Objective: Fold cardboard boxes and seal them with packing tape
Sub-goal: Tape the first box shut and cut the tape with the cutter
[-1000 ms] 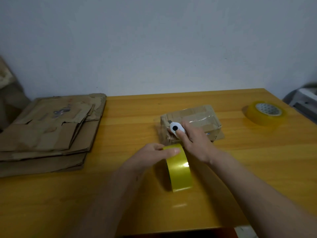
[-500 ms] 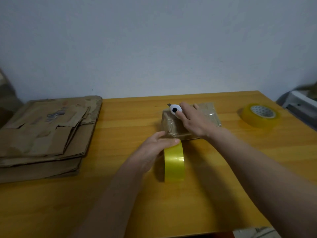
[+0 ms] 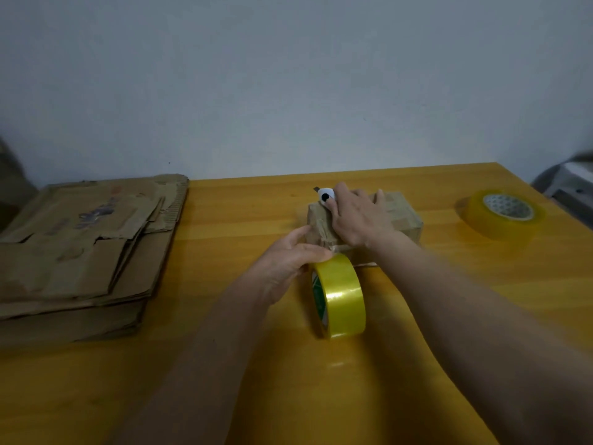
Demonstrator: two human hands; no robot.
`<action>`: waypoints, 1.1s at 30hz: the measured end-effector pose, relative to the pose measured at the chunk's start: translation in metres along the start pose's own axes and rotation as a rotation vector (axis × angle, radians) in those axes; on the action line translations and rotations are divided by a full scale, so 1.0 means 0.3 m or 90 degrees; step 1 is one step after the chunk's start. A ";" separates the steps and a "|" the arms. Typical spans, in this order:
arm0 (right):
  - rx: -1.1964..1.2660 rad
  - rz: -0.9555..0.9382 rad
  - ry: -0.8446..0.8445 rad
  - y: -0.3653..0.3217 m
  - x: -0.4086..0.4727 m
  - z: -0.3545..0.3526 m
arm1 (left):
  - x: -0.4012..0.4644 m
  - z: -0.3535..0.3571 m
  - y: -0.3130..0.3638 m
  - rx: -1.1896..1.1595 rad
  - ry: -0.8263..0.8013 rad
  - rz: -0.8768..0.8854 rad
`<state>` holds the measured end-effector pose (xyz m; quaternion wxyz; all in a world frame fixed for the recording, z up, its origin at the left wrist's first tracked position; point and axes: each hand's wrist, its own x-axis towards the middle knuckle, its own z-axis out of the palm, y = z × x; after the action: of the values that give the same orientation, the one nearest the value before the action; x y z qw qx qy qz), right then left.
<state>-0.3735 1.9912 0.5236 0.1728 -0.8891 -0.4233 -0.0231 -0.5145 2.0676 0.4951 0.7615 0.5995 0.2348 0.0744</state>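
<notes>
1. Cardboard box (image 3: 401, 216) is sitting mid-table under the right hand (image 3: 359, 220), which is gripping a white cutter (image 3: 326, 196).
2. Yellow tape roll (image 3: 341, 297) is standing at the box's 6 o'clock, with the left hand (image 3: 288, 261) pinching its top.

Our right hand (image 3: 359, 216) covers most of the top of the small box (image 3: 402, 216), so we cannot see how its tape lies there. The white cutter (image 3: 325, 195) shows only its tip; its body is perhaps under our fingers. The flat cardboard stack (image 3: 80, 245) runs off the left edge. A blurred grey object (image 3: 568, 184) is cut off at right.
</notes>
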 end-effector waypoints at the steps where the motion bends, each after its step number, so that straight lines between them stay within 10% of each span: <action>1: -0.011 0.000 0.015 -0.004 -0.004 0.007 | 0.002 -0.005 -0.004 0.019 -0.008 0.000; 11: 0.000 0.017 0.016 -0.005 0.017 0.017 | -0.005 0.008 -0.007 0.146 -0.030 -0.068; 19: 0.046 0.031 -0.019 0.012 0.045 0.009 | -0.020 0.045 -0.005 0.093 0.148 0.038; 33: 0.425 -0.067 0.082 0.118 -0.199 -0.152 | -0.007 0.077 0.008 0.099 0.085 0.101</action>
<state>-0.3801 1.9112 0.5451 0.4796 -0.7569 -0.4409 0.0515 -0.5057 2.0472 0.5019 0.6873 0.6670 0.2420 0.1554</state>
